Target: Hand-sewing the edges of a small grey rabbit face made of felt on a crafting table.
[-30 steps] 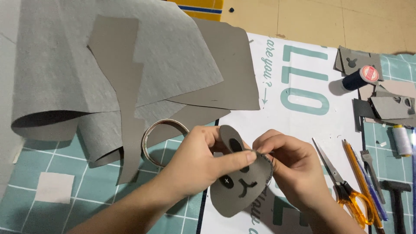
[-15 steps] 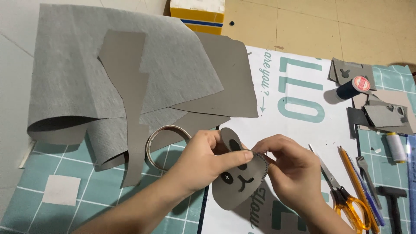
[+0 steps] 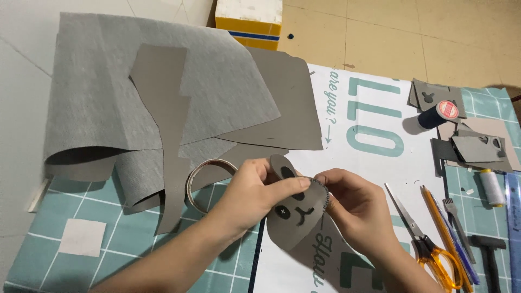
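From where I sit, both hands are working on one small piece: a grey leather cutout shaped like an animal face (image 3: 296, 214), with round ears, two dark eyes and a cut-out nose and mouth. My left hand (image 3: 255, 192) pinches it along the upper edge, thumb lying across the top near an ear and the other fingers curled behind. My right hand (image 3: 355, 209) pinches the cutout's right edge, where a row of small dark stitches runs; the fingertips are pressed together there, and I cannot tell whether a needle sits between them. The piece is held just above the counter (image 3: 81, 217), over the seam between the teal cutting mat and a white printed sheet (image 3: 369, 163). Behind the left hand lies a ring-shaped roll of tape (image 3: 203, 176), partly under a large folded sheet of grey leather (image 3: 135, 87) with a jagged strip resting on top. To the right of my right hand lie orange-handled scissors (image 3: 426, 241), beside them an orange pencil (image 3: 442, 230). Further back stand a dark blue thread spool (image 3: 437, 115), a white spool (image 3: 492, 187) and several small grey offcuts (image 3: 477, 147).
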